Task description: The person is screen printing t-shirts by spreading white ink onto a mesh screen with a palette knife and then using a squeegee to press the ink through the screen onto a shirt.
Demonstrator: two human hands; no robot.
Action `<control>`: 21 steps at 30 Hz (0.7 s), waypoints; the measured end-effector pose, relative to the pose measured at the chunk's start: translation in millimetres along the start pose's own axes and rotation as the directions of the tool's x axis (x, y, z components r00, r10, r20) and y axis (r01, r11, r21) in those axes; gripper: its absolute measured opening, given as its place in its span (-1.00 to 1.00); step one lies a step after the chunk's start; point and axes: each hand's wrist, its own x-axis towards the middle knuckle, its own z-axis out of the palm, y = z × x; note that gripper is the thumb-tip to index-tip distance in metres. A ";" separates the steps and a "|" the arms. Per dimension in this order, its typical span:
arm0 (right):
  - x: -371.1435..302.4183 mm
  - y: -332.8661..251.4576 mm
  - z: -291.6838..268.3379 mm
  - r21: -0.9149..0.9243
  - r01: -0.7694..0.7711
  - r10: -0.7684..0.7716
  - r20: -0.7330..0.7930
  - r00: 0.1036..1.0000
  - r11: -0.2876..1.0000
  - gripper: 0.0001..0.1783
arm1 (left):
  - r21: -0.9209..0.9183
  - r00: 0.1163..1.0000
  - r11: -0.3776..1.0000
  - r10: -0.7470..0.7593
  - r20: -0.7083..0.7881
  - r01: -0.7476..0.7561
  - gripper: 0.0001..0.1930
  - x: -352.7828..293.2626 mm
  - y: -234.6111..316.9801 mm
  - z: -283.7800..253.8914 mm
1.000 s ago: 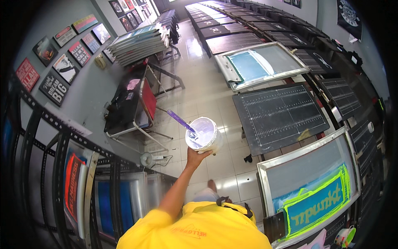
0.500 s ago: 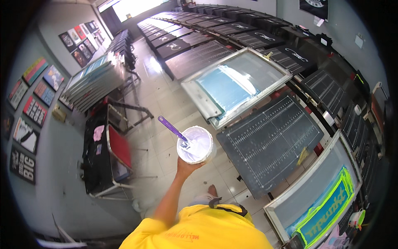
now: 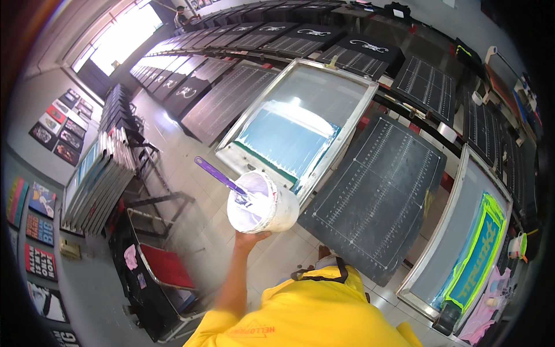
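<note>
My left hand (image 3: 250, 238) holds a white plastic tub (image 3: 284, 209) from underneath, its fingers closed against the base. Thick white ink coats the inside of the tub. A purple-handled spatula (image 3: 218, 174) leans in it, its blade in the ink and its handle sticking out to the upper left. Just beyond the tub, a framed printing screen (image 3: 228, 155) with a blue stencil area and a white streak of ink lies over the printing table. Nothing shows of my right hand.
A dark board with ruled markings (image 3: 376, 191) stands to the right. Another screen with a green-bordered stencil (image 3: 419, 272) lies at the lower right. On the left are a red-seated chair (image 3: 170, 269) and stacked screens (image 3: 95, 196). A person (image 3: 181, 20) is far off.
My view has turned to the right and moved closer to the blue screen. The tub, still in my left hand, is now tilted more and near the screen's lower edge.
</note>
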 end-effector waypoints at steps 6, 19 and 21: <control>35.0 -36.6 21.1 -0.045 0.016 -0.014 0.048 0.999 0.999 -0.77 | 0.124 0.998 0.991 0.060 -0.024 -0.057 0.00 40.4 24.7 -9.5; 139.8 -236.0 134.3 -0.304 0.299 -0.190 0.340 0.921 0.905 -0.76 | 0.182 0.958 0.941 0.275 0.080 -0.285 0.18 102.0 27.2 -29.4; 143.9 -261.1 167.7 -0.345 0.336 -0.193 0.387 0.902 0.876 -0.76 | 0.226 0.949 0.927 0.314 -0.034 -0.299 0.17 91.0 27.6 -67.2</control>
